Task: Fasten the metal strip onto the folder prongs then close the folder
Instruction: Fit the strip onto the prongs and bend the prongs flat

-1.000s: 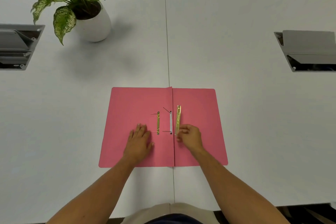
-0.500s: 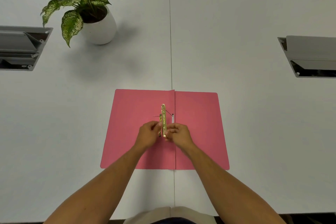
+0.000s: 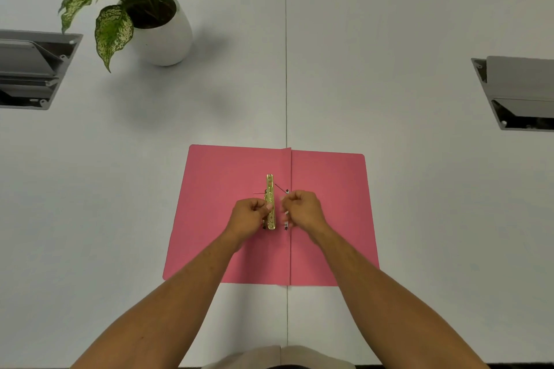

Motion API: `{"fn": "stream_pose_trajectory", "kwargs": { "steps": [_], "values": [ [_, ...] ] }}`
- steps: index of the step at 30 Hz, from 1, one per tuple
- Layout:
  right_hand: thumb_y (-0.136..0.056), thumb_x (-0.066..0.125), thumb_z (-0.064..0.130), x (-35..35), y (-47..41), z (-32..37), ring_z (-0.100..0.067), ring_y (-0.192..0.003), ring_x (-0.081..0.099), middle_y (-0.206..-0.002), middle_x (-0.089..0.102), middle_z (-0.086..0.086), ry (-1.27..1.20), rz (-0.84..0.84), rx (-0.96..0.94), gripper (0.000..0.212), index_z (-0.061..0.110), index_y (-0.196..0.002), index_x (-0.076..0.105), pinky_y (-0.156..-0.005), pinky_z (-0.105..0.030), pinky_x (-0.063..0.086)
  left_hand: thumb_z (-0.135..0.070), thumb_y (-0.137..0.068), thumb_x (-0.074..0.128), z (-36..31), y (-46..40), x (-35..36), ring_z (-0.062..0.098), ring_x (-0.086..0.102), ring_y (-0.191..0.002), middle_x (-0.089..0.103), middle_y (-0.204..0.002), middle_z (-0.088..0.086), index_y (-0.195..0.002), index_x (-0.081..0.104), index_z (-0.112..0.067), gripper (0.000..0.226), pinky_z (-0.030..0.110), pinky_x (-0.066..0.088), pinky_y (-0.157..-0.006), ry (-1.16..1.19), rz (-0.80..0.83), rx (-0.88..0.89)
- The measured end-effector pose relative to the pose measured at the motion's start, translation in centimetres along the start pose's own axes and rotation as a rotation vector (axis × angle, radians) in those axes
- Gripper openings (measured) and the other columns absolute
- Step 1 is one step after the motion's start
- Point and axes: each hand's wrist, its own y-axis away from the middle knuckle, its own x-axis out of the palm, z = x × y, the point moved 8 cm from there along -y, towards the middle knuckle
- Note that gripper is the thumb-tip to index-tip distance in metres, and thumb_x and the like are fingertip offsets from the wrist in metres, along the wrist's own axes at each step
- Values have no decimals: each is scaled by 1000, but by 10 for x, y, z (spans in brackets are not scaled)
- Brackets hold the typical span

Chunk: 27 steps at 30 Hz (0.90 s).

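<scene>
Pink card folder (image 3: 227, 219) lay open and flat at lower centre of the frame, matte, corners rounded. Thin gold metal strip (image 3: 270, 202), glossy and punched with holes, stood lengthwise just left of the fold, pinched at mid-length by the left hand (image 3: 250, 216). Right hand (image 3: 302, 210) curled loosely beside it; holding anything, cannot tell. Fine wire prongs (image 3: 280, 188) splayed near the fold. Likely risks: holes missing the springy prongs, or the slick strip slipping from so narrow a pinch. Smooth grey table (image 3: 389, 39); glazed white plant pot (image 3: 163, 39) at upper left.
</scene>
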Motion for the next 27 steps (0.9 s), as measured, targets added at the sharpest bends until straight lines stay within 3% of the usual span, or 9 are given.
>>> {"fn": "stream_pose_trajectory", "kwargs": {
  "steps": [3,5,7,10,17,27],
  "values": [
    [-90,51,2,-2,-13,14,-17,-62,63,-81,65,-5,48,-15,-70,28,18,-111,61,-47,-22,49,-11,-90,62,1,-2,3,24,56,-67,62,-74,17,-84,66,9,22,39,49,-68,4,21,-9],
    [-92,49,2,3,-20,20,-19,-70,63,-86,64,-6,91,29,-89,35,17,-121,58,-56,-29,53,-11,-91,61,1,-4,4,23,54,-65,61,-73,16,-83,66,9,22,38,47,-67,11,29,-15],
    [-91,49,2,7,-26,20,-19,-75,60,-90,63,-7,129,54,-80,34,15,-121,60,-67,-38,55,-11,-91,61,2,-7,5,22,51,-64,59,-72,15,-82,66,8,21,38,44,-66,15,43,-24],
    [-90,48,-1,9,-31,18,-19,-79,59,-96,64,-8,133,53,-48,33,12,-117,63,-73,-41,55,-12,-92,60,4,-11,8,24,47,-66,56,-71,15,-77,66,4,22,38,41,-66,4,62,-31],
    [-82,44,-15,15,-30,13,-16,-69,55,-82,61,2,102,145,41,52,14,-124,57,-54,-29,48,-14,-90,62,14,-13,10,23,47,-63,57,-66,12,-71,69,-10,21,38,41,-64,17,52,-55],
    [-86,38,-9,13,-29,10,-13,-73,58,-87,64,-3,56,55,31,38,7,-109,63,-67,-29,51,-11,-91,61,12,-13,15,20,46,-57,54,-60,7,-70,67,-10,22,38,40,-65,35,85,-81]
  ]
}}
